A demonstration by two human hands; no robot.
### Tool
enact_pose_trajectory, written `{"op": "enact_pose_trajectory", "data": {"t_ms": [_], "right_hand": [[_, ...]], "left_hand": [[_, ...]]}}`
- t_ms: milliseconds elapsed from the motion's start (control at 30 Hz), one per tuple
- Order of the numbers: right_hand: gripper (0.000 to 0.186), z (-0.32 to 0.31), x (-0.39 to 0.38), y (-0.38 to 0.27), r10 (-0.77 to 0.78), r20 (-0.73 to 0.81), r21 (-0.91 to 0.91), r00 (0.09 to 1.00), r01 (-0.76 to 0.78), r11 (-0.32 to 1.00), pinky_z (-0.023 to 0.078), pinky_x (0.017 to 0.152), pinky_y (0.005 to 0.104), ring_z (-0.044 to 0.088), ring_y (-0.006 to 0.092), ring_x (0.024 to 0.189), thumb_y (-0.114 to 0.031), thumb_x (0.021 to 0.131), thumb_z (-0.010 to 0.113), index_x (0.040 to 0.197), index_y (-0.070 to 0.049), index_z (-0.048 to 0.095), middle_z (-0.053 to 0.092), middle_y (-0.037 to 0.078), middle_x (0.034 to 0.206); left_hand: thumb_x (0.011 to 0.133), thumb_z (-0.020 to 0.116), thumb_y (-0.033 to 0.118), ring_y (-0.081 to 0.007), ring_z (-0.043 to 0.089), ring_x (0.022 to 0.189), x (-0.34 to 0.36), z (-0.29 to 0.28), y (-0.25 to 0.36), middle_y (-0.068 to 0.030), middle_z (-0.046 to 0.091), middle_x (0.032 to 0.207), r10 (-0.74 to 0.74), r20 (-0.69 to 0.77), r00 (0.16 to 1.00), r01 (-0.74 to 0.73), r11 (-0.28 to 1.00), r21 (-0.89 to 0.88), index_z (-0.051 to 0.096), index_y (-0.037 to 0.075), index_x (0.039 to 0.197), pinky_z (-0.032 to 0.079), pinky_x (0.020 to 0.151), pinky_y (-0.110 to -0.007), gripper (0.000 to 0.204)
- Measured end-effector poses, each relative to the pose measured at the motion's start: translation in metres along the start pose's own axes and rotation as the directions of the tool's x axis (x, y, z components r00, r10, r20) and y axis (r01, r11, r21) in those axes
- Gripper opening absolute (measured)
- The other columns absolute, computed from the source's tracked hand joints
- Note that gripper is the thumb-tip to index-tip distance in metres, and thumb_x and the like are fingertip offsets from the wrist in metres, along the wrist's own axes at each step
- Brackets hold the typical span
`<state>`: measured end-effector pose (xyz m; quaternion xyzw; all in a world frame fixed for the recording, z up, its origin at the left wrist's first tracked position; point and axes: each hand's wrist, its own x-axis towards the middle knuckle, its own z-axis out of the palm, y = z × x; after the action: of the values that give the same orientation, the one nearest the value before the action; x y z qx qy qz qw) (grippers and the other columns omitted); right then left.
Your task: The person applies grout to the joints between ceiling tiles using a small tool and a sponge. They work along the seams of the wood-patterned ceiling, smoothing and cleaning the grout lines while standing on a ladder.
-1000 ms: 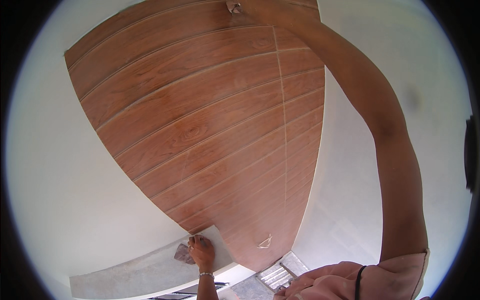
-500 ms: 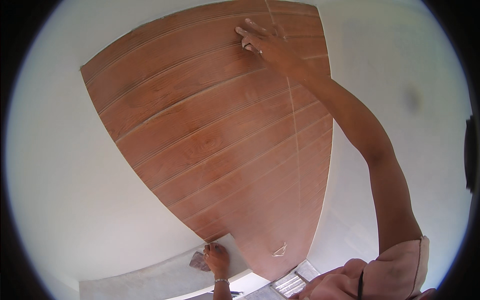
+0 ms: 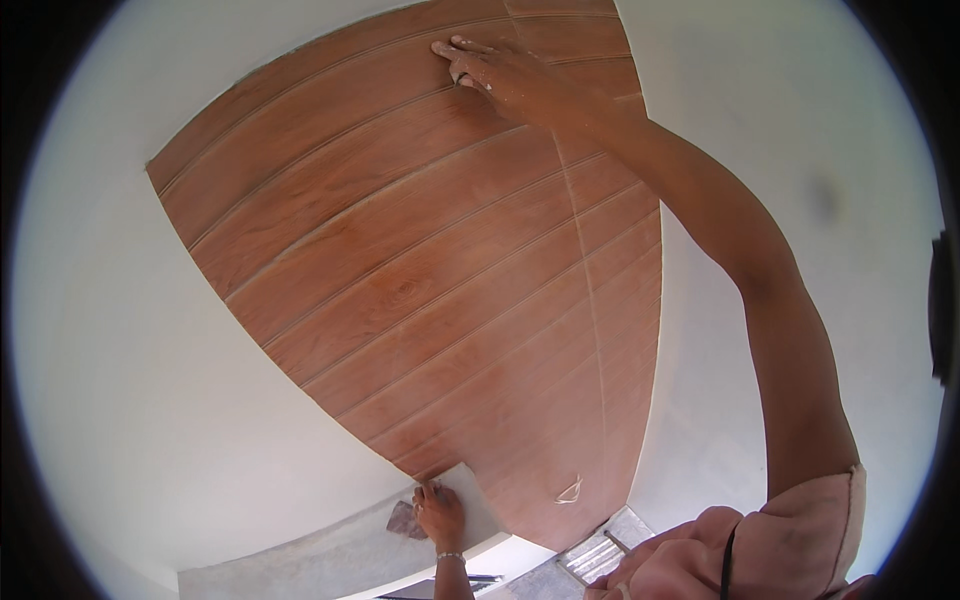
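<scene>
My right hand (image 3: 500, 80) reaches up to a brown, wood-grained plank panel (image 3: 400, 290), near its top. Two pale-dusted fingers stretch out along the planks and the others bend; nothing shows clearly in them, and what lies under the palm is hidden. Low down, my left hand (image 3: 440, 513), with a bracelet at the wrist, has its fingers curled by the corner of a grey ledge (image 3: 310, 552). A dark brown sheet-like piece (image 3: 405, 520) sticks out beside those fingers and seems pinned or gripped by them.
White surfaces (image 3: 290, 450) border the panel on both sides. A thin pale line runs down the planks. Near the panel's lower end is a small loop of pale cord or wire (image 3: 569, 490). A barred, window-like opening (image 3: 600, 555) shows at the bottom.
My right hand has slid left and slightly up across the planks. My left hand stays by the ledge corner with the brown piece; the whole view has shifted a little.
</scene>
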<state>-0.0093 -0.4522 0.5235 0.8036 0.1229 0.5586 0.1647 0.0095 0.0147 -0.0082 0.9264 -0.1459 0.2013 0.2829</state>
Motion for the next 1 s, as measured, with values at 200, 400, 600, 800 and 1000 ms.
{"op": "enact_pose_trajectory", "data": {"t_ms": [200,400,600,800,1000], "right_hand": [[0.067,-0.006,-0.032,-0.001,0.024,0.140,0.052,0.990,-0.031,0.998,0.031,0.127,0.0529,0.039,0.0263,0.154,-0.010,0.107,0.055,0.167,-0.019,0.026,0.069,0.003,0.135],[0.042,-0.002,0.012,0.000,-0.017,-0.036,0.077,0.999,0.020,0.997,0.027,0.131,0.0512,0.033,0.0258,0.157,-0.009,0.109,0.051,0.150,-0.015,0.045,0.047,0.002,0.161],[0.016,0.009,-0.017,-0.019,0.022,-0.061,0.329,0.998,0.000,0.944,0.032,0.123,0.0516,0.040,0.0270,0.140,-0.010,0.108,0.051,0.122,-0.008,0.060,0.041,0.002,0.147],[0.036,0.021,-0.129,-0.078,0.090,0.341,0.358,0.936,-0.218,0.908,0.025,0.133,0.0478,0.020,0.0251,0.161,-0.006,0.109,0.049,0.144,-0.015,0.045,0.026,0.003,0.174],[0.065,0.042,-0.291,-0.171,0.136,0.464,0.410,0.876,-0.348,0.843,0.036,0.127,0.0479,0.036,0.0308,0.154,-0.011,0.110,0.048,0.168,-0.015,0.017,0.037,0.017,0.167]], "left_hand": [[0.089,0.065,0.017,-0.0392,0.063,0.106,-0.003,0.002,-0.003,-0.0153,0.066,0.107,-0.022,-0.006,1.000,0.022,1.000,0.003,0.064,0.008,0.104,0.049,0.092,-0.054,0.018],[0.089,0.066,0.019,-0.0382,0.063,0.106,0.000,0.001,0.002,-0.0144,0.066,0.107,0.009,-0.027,1.000,-0.008,1.000,0.017,0.064,0.008,0.104,0.049,0.093,-0.054,0.018],[0.091,0.065,0.017,-0.0385,0.063,0.106,0.001,-0.002,0.000,-0.0157,0.067,0.106,0.006,-0.010,1.000,-0.006,1.000,0.003,0.065,0.006,0.103,0.050,0.093,-0.053,0.016],[0.092,0.064,0.016,-0.0421,0.065,0.099,0.003,0.000,0.002,-0.0176,0.068,0.102,-0.012,-0.027,1.000,0.012,1.000,0.001,0.066,0.005,0.100,0.051,0.087,-0.054,0.013],[0.091,0.064,0.013,-0.0423,0.065,0.095,0.003,0.000,-0.001,-0.0177,0.067,0.099,0.042,-0.061,0.997,-0.042,0.999,-0.005,0.067,0.005,0.096,0.051,0.082,-0.055,0.010]]}}
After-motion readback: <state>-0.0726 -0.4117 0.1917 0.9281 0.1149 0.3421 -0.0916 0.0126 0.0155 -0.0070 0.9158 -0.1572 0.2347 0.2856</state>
